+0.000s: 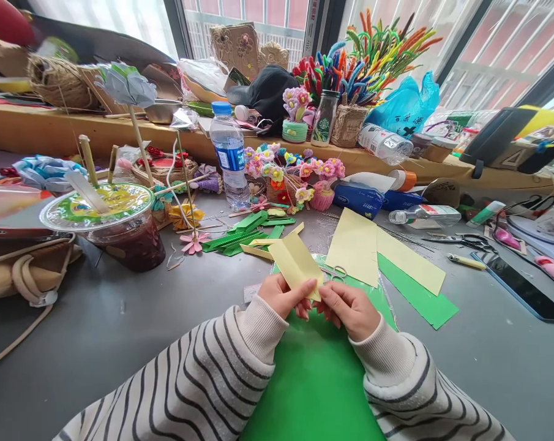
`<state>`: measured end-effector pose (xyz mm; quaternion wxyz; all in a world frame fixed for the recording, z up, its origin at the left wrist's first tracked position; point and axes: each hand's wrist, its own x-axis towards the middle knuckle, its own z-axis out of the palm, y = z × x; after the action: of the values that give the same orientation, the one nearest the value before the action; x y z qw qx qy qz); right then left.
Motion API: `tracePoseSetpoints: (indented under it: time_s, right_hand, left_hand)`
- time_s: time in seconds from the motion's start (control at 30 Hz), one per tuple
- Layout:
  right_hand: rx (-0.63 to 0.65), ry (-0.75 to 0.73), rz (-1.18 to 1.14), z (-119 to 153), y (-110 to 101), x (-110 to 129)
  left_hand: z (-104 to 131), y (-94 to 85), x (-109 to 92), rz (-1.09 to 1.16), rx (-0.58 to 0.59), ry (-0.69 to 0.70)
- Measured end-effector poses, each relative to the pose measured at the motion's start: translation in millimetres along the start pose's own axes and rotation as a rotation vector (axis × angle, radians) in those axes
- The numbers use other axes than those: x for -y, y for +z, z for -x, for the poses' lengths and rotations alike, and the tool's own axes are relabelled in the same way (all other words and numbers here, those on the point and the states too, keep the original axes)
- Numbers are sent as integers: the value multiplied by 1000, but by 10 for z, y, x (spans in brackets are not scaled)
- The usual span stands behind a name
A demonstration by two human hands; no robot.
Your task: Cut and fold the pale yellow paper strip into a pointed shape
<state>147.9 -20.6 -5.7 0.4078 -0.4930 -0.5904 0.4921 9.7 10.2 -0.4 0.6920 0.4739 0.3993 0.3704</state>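
Right now, your left hand [286, 295] and your right hand [348, 306] share one piece of pale yellow paper [295, 260], held up in front of you above the green sheet [322, 386]. Your left thumb presses flat on its face near the lower end, with fingers tucked beneath; your right thumb and fingertips pinch at the lower right corner, though the exact grip underneath is hidden from you. The paper looks creased along its length and slopes up and away to the left, its far end unsupported.

Expect it to weigh almost nothing. It seems crisp enough to keep a fold, yet thin enough to buckle or tear if you tug one corner. Grip it best by the edges beside the crease, with light thumb pressure; squeezing the middle could leave stray dents.

Just beyond your right hand lie small scissors [335, 273], near a broad yellow sheet [352, 248]. Folded green strips [245, 234] sit farther off to your left.
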Motion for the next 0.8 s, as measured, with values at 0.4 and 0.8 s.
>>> tracePoseSetpoints:
  time_s: [0.4,0.8]
  right_hand:
    - [5,34,-72,-6,12,40]
    - [-52,-91,127,12,18,49]
  left_hand:
    - [21,4,-21,-12,42,-11]
    - [26,13,-2,-29,20,8]
